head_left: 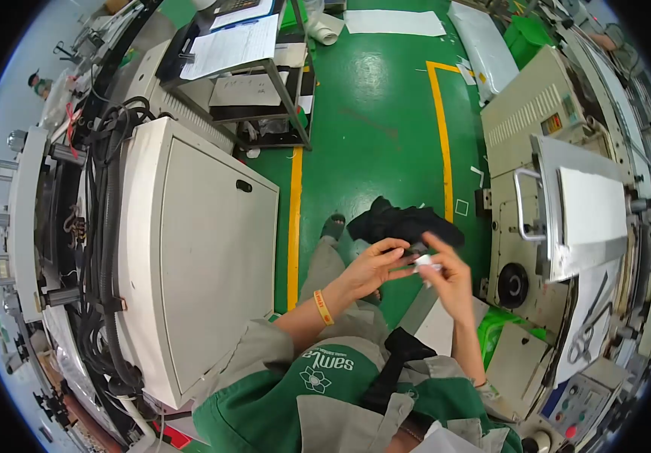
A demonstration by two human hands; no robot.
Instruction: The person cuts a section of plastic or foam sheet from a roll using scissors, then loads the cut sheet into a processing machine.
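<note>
In front of my body, my left hand and my right hand are close together. My left fingers are bent toward a small dark piece between the hands; whether they grip it is hard to see. A small white crumpled piece, perhaps paper or cloth, is pinched in my right fingers, which are partly blurred. Just beyond the hands lies a heap of black fabric. Another strip of black cloth hangs against my green and grey work shirt.
On the left stands a white cabinet with thick black cables. A metal rack holds papers. Machines line the right, with a handled metal plate and scissors. Yellow lines mark the green floor.
</note>
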